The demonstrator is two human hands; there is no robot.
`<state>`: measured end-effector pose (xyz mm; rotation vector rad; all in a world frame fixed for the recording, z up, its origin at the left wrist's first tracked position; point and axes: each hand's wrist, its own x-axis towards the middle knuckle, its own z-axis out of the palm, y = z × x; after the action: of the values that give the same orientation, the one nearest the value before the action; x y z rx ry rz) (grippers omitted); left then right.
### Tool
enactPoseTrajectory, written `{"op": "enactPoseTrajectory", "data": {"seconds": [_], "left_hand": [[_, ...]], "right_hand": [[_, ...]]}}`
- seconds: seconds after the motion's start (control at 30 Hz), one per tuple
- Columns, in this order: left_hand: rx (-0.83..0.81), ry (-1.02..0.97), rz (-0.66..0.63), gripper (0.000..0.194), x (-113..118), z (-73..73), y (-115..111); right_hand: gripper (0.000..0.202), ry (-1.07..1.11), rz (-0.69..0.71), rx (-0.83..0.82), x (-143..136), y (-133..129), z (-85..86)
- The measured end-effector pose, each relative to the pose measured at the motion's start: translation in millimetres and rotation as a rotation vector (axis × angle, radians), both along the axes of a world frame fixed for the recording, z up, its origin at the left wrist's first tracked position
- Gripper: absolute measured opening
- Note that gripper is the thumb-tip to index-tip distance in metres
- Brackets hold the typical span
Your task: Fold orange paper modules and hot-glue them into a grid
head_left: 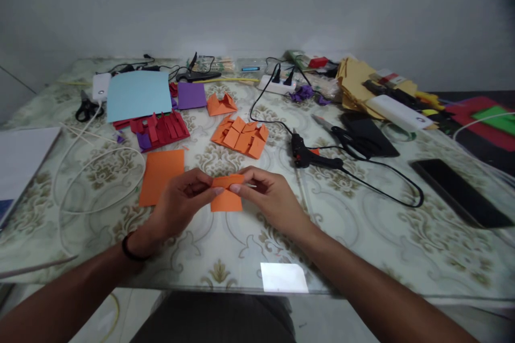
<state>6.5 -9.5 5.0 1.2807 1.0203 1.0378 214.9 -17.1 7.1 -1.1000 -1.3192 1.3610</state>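
Observation:
Between my two hands is a small piece of orange paper [226,201] with its far edge folded over. My left hand [181,198] pinches its left side, thumb on top of the fold. On the right side, my right hand [269,193] grips the same fold, and the two thumbs nearly meet. An orange paper sheet [161,174] lies flat, partly behind my left hand. Farther back sit a folded orange paper piece [240,136] made of several parts and a smaller orange folded piece [221,104]. Red folded strips [164,129] rest to their left.
A black glue gun [309,155] with its cord lies to the right, near scissors [354,142] and a phone [462,193]. Light blue paper [139,95], a purple square [192,96] and a power strip [277,84] are at the back. White cable [60,193] loops on the left.

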Motion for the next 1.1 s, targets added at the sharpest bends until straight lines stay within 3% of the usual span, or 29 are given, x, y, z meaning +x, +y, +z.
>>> {"op": "enactPoseTrajectory", "data": {"seconds": [0.37,0.7,0.83,0.97,1.1], "left_hand": [[-0.041,-0.016,-0.010,0.036,4.5,6.5,-0.4],[-0.086,-0.002,-0.008,0.032,2.6,-0.5,2.3],[-0.070,-0.010,0.009,0.035,4.1,3.2,1.5],[-0.049,-0.039,-0.009,0.038,3.9,8.0,0.6],[-0.085,-0.048,-0.033,0.037,3.0,8.9,0.5]], "right_hand": [[0.042,-0.008,-0.061,-0.076,-4.8,-1.4,-3.8],[0.044,0.096,-0.135,-0.074,-8.4,-0.2,-5.5],[0.047,0.105,-0.077,-0.101,-8.2,-0.4,-5.5],[0.038,0.005,0.038,-0.118,-7.2,-1.1,-3.3],[0.042,-0.052,-0.010,-0.085,-6.3,-1.0,-2.1]]}}
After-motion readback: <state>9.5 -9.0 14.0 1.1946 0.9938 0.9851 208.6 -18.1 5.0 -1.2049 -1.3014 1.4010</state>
